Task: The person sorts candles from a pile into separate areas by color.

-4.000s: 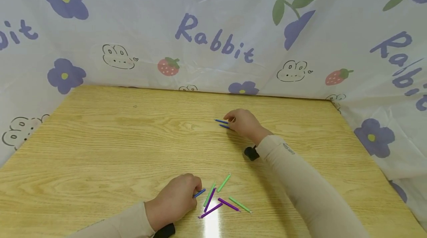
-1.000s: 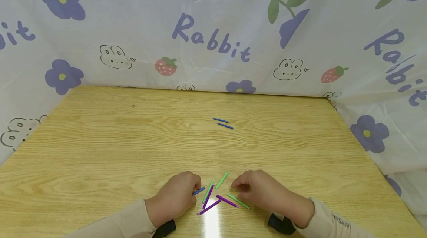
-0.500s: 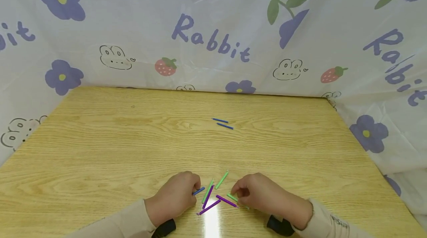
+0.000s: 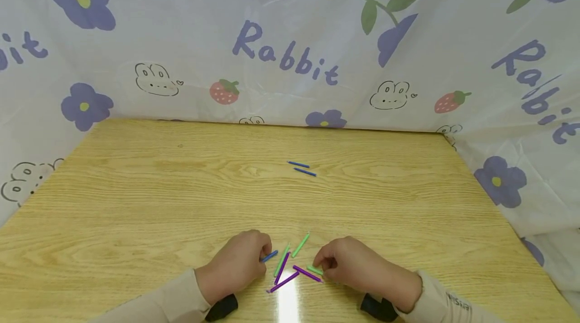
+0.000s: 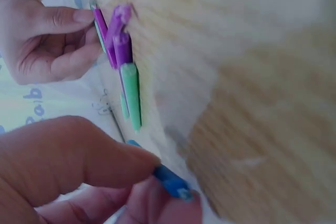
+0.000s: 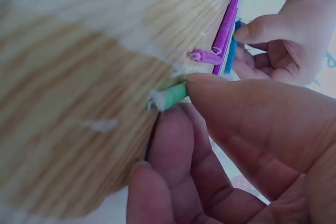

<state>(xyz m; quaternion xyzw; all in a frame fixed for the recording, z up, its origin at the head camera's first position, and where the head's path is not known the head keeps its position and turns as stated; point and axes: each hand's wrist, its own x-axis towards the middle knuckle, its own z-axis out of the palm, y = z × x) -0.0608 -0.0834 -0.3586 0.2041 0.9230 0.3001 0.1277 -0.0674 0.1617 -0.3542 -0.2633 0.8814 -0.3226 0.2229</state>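
My left hand (image 4: 237, 265) pinches a thin blue candle (image 4: 270, 256) between thumb and fingers; in the left wrist view the blue candle (image 5: 170, 181) sticks out past the thumb. Opposite, my right hand (image 4: 353, 265) holds a green candle (image 4: 313, 269) low at the table. The right wrist view shows that green candle (image 6: 173, 95), with a pale wick end, between thumb and forefinger. Between the hands lie two more green candles, one (image 4: 301, 245) apart and one (image 4: 281, 261) alongside a purple candle (image 4: 283, 265). Two other purple candles (image 4: 307, 273) lie nearer the front.
Farther back on the wooden table (image 4: 181, 202), two blue candles (image 4: 305, 172) lie side by side, nearly parallel. A white printed sheet (image 4: 181, 36) hangs behind the table and along its sides. Black wrist devices (image 4: 379, 308) sit under both wrists.
My right hand has come back from the two far blue candles to the pile, leaving them on the table. It has now taken hold of the right-hand green candle. The left hand stays nearly still.
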